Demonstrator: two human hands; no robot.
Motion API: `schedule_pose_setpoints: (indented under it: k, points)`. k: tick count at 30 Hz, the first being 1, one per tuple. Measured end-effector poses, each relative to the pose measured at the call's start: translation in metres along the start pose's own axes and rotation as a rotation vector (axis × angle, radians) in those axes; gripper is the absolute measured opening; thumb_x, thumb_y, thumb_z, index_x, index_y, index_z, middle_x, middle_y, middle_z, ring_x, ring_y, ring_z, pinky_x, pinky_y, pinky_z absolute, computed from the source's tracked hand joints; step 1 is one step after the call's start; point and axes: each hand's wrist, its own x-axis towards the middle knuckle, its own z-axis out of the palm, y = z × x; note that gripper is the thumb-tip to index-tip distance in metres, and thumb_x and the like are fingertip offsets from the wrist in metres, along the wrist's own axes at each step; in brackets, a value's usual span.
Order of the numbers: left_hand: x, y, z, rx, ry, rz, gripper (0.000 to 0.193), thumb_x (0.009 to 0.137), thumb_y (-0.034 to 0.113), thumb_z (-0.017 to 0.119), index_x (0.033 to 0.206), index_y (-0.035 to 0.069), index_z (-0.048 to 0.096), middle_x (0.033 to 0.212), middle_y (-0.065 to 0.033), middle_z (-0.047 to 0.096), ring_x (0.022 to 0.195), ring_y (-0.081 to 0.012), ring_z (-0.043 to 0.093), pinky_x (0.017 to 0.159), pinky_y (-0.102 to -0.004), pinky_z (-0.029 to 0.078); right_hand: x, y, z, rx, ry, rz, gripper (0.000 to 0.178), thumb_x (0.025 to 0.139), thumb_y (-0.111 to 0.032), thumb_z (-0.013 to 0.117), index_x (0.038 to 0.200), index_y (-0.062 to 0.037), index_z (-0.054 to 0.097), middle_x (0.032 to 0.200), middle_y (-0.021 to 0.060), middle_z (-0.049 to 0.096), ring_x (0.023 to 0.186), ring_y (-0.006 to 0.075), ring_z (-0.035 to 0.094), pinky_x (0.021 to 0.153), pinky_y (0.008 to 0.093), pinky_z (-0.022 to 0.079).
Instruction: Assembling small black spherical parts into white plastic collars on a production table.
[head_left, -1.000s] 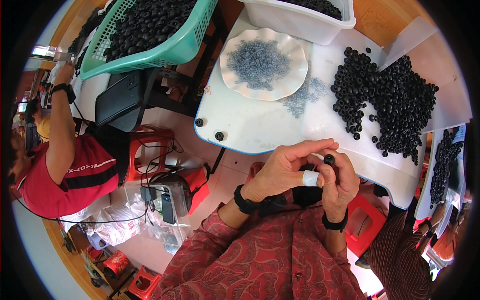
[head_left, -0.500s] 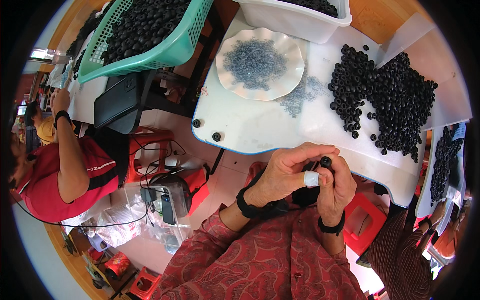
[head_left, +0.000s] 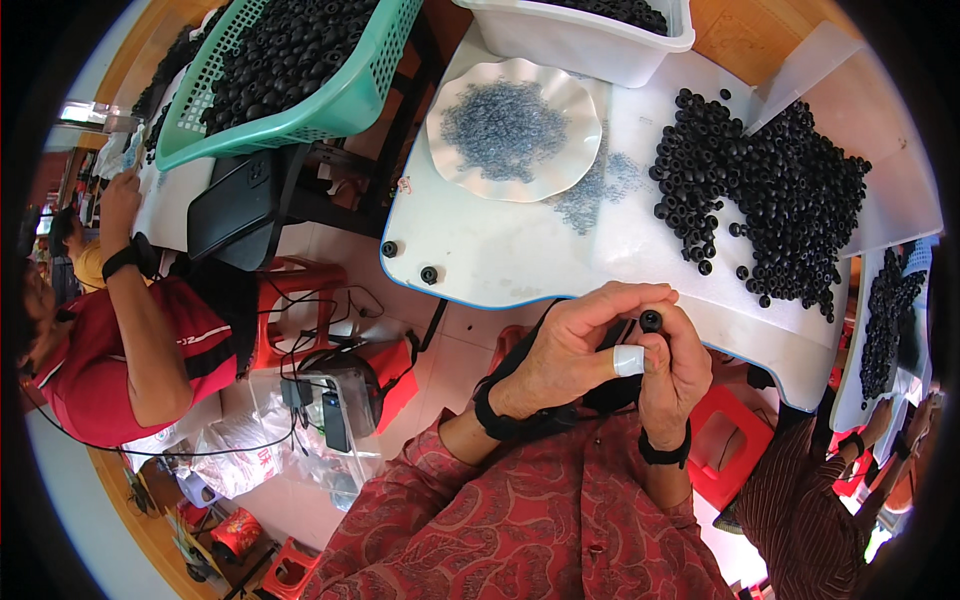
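My two hands meet above my lap, just off the near edge of the white table (head_left: pixel 480 275). A small round black piece with a hole (head_left: pixel 650 321) sits between the thumb and fingers of my right hand (head_left: pixel 678 385), which is closed on it. My left hand (head_left: pixel 570 345) curls in from the other side, its fingertips touching the right fingers. White tape (head_left: pixel 628 360) wraps its thumb, which reaches the right thumb. Whatever the left fingertips pinch is hidden. Beyond my hands lies a big pile of similar black pieces (head_left: pixel 800 200).
A scalloped white plate (head_left: pixel 580 125) holds tiny clear bluish rings, some spilled beside it. Behind stands a white tub (head_left: pixel 600 50); a green basket (head_left: pixel 375 95) of black pieces is at left. Two loose pieces lie near the table's left corner. A person in red (head_left: pixel 130 350) sits at left.
My hands keep almost the same pose around the black piece, with the taped thumb shifted slightly. The view has moved a little. The person at left has shifted their arm.
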Motion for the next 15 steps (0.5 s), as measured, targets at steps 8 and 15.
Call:
schedule_pose_setpoints:
  k: [8, 15]
  points:
    - [-0.003, 0.013, 0.005, 0.015, -0.035, -0.095, 0.057, 0.089, 0.002, 0.070, 0.140, -0.005, 0.048, 0.140, -0.0169, 0.054, 0.123, -0.0189, 0.055, 0.106, -0.0330, 0.044, -0.006, 0.005, -0.003, 0.120, 0.024, 0.021, 0.036, 0.097, -0.028, 0.065, 0.111, 0.0050, 0.064, 0.084, 0.0045, 0.060, 0.072, 0.0105, 0.054, 0.066, 0.0237, 0.044]
    - [-0.003, 0.007, 0.001, -0.003, 0.024, -0.100, 0.056, 0.089, 0.002, 0.070, 0.140, -0.005, 0.048, 0.136, -0.0171, 0.057, 0.109, -0.0173, 0.060, 0.085, -0.0288, 0.053, -0.003, 0.009, 0.006, 0.130, 0.073, 0.030, 0.037, 0.098, -0.027, 0.064, 0.114, 0.0066, 0.063, 0.086, 0.0033, 0.062, 0.073, 0.0080, 0.055, 0.065, 0.0211, 0.044]
